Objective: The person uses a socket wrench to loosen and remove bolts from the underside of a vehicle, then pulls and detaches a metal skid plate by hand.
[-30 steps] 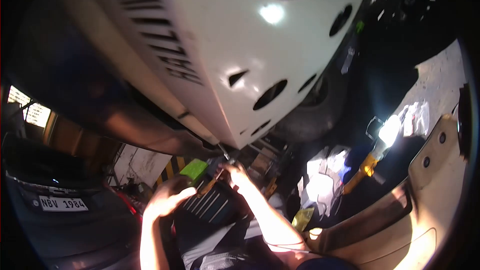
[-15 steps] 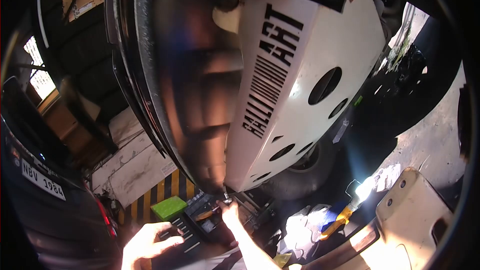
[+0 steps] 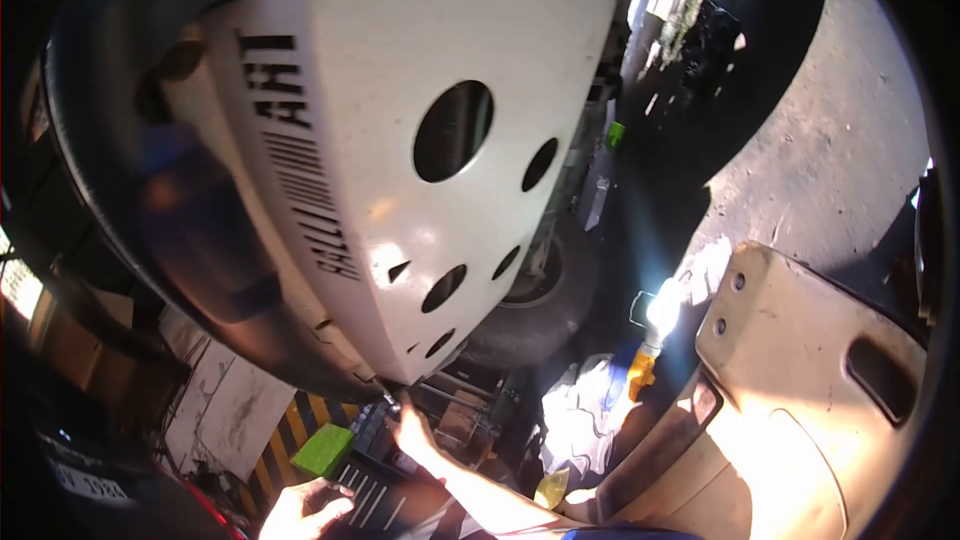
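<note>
A white metal skid plate (image 3: pixel 390 150) with round holes and black "RALLIART" lettering hangs under a vehicle's front end. At its lower corner my right hand (image 3: pixel 408 427) is raised, its fingers closed on a small metal tool (image 3: pixel 389 399) that meets the plate's edge. Lower left, my left hand (image 3: pixel 305 512) is held with its thumb and fingers apart and nothing between them. It is near a bright green box (image 3: pixel 323 450) and an open toolbox tray (image 3: pixel 372 490) with a row of metal tools.
A lit work lamp with a yellow handle (image 3: pixel 641 372) stands right of centre beside white cloth (image 3: pixel 577 418). A large beige panel (image 3: pixel 780 400) fills the lower right. A tyre (image 3: pixel 530 325) is behind the skid plate, and a dark car (image 3: pixel 100 485) is at lower left.
The view has swung, so the skid plate and my right hand appear further left and more of the beige panel shows. My right hand remains at the plate's lower corner.
</note>
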`<state>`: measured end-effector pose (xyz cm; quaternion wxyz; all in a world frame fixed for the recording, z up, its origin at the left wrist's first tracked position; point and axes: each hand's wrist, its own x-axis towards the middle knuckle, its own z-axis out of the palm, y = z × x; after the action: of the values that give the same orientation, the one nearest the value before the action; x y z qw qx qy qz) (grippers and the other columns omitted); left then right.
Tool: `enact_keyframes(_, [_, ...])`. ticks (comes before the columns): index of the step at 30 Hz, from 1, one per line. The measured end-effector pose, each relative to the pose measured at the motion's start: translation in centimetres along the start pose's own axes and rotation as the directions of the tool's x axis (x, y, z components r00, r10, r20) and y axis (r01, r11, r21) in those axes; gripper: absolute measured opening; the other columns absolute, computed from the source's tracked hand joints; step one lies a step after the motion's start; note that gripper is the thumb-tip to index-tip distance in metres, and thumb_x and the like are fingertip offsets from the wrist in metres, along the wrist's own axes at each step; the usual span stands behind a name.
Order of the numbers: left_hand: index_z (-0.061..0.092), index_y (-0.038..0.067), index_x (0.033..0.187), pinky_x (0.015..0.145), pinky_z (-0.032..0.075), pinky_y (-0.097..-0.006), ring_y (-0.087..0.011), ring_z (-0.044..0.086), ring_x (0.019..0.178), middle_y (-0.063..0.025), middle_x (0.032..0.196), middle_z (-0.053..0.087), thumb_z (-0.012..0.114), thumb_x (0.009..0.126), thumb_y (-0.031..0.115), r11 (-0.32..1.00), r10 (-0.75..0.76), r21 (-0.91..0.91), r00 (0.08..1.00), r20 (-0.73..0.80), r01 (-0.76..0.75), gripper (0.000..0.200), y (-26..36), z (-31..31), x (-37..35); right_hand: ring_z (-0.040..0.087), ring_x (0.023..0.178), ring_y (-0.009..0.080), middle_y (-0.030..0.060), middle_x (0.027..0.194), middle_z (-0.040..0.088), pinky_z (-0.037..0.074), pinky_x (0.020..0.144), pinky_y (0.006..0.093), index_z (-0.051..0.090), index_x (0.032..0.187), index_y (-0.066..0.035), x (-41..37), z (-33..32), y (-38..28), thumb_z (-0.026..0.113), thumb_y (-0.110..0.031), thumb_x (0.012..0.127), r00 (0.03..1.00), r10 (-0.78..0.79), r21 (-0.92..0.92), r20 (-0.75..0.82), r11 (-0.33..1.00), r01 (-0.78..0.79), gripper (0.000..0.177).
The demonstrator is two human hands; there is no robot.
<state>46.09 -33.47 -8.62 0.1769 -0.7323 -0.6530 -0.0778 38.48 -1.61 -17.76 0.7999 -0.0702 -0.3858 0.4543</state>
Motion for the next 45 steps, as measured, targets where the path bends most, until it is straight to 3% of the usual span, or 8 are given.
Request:
enact_keyframes(4, [0.070,0.002,0.107,0.078,0.046,-0.0256,-0.0085,0.054,0.083,0.0010,0.088,0.064,0.070,0.098,0.016,0.997,0.065,-0.033,0.997,0.041,-0.064,0.017,-1.3,0.7,1.9,0.065,0.106,0.0525,0.0332,0.112,0.067,0.053,0.100,0.0531,0.047,0.141,0.006,1.6,0.7,4.2,0.075,-0.013,0.089,0.866,-0.491,-0.328,-0.095,0.837,0.439,0.063])
enact_keyframes(8, [0.069,0.000,0.106,0.079,0.046,-0.0244,-0.0069,0.054,0.083,0.0013,0.088,0.065,0.070,0.099,0.017,0.996,0.081,-0.051,0.994,0.069,-0.078,0.018,-2.2,1.4,4.0,0.070,0.100,0.0372,0.0210,0.105,0.072,0.056,0.092,0.0448,0.063,0.116,0.006,3.7,3.7,7.4,0.075,-0.017,0.091,0.847,-0.017,0.779,0.532,0.401,-0.482,0.036])
enact_keyframes(16, [0.072,-0.001,0.112,0.084,0.051,-0.0324,-0.0158,0.066,0.088,-0.0092,0.093,0.075,0.073,0.097,0.034,0.999,-0.044,0.003,0.998,-0.035,0.044,0.038,-8.6,1.4,8.0,0.067,0.101,0.0475,0.0276,0.107,0.070,0.056,0.088,0.0472,0.053,0.135,0.003,1.9,1.1,4.0,0.073,-0.019,0.093,0.760,-0.615,-0.418,-0.209,0.759,0.499,0.052])
enact_keyframes(25, [0.053,0.000,0.147,0.115,0.038,-0.0377,-0.0351,0.051,0.136,-0.0246,0.144,0.058,0.049,0.106,0.055,0.891,-0.291,0.224,0.876,-0.384,0.394,0.068,-33.4,8.1,1.3,0.068,0.096,0.0219,0.0087,0.105,0.070,0.057,0.088,0.0393,0.065,0.116,-0.004,3.4,3.3,6.3,0.070,-0.011,0.093,0.857,0.013,0.756,0.515,0.463,-0.462,0.024])
enact_keyframes(30, [0.065,-0.003,0.131,0.104,0.047,-0.0336,-0.0281,0.063,0.114,-0.0175,0.126,0.070,0.057,0.105,0.045,0.975,-0.214,-0.136,0.911,-0.353,0.176,0.056,-29.2,8.9,-0.1,0.055,0.126,0.0370,0.0189,0.125,0.064,0.044,0.106,0.0482,0.058,0.129,-0.001,1.5,-0.5,2.3,0.070,-0.006,0.082,0.878,-0.475,-0.501,-0.064,0.776,0.383,0.049])
enact_keyframes(38, [0.062,-0.003,0.134,0.109,0.043,-0.0393,-0.0347,0.057,0.127,-0.0229,0.135,0.063,0.056,0.105,0.042,0.982,-0.175,0.008,0.931,-0.321,0.188,0.054,-24.8,6.4,5.3,0.067,0.086,0.0239,0.0064,0.090,0.068,0.054,0.085,0.0393,0.065,0.117,-0.004,2.3,1.7,3.6,0.066,-0.016,0.094,0.867,0.038,0.793,0.496,0.388,-0.471,0.026])
enact_keyframes(40, [0.061,-0.002,0.135,0.110,0.042,-0.0407,-0.0364,0.056,0.130,-0.0243,0.137,0.062,0.055,0.105,0.041,0.978,-0.165,0.071,0.937,-0.307,0.195,0.054,-24.0,5.9,6.0,0.066,0.092,0.0344,0.0141,0.093,0.068,0.054,0.091,0.0447,0.064,0.121,-0.003,0.6,0.5,0.2,0.068,-0.013,0.092,0.999,0.034,0.047,-0.033,0.998,-0.033,0.031])
enact_keyframes(45, [0.062,0.000,0.135,0.113,0.041,-0.0429,-0.0391,0.054,0.136,-0.0252,0.141,0.060,0.058,0.103,0.039,0.941,-0.228,0.198,0.946,-0.232,0.276,0.050,-16.8,6.0,8.3,0.066,0.095,0.0335,0.0165,0.102,0.069,0.053,0.086,0.0448,0.063,0.116,-0.002,2.1,1.2,1.8,0.071,-0.007,0.089,0.948,-0.265,-0.083,-0.173,0.964,0.254,0.029])
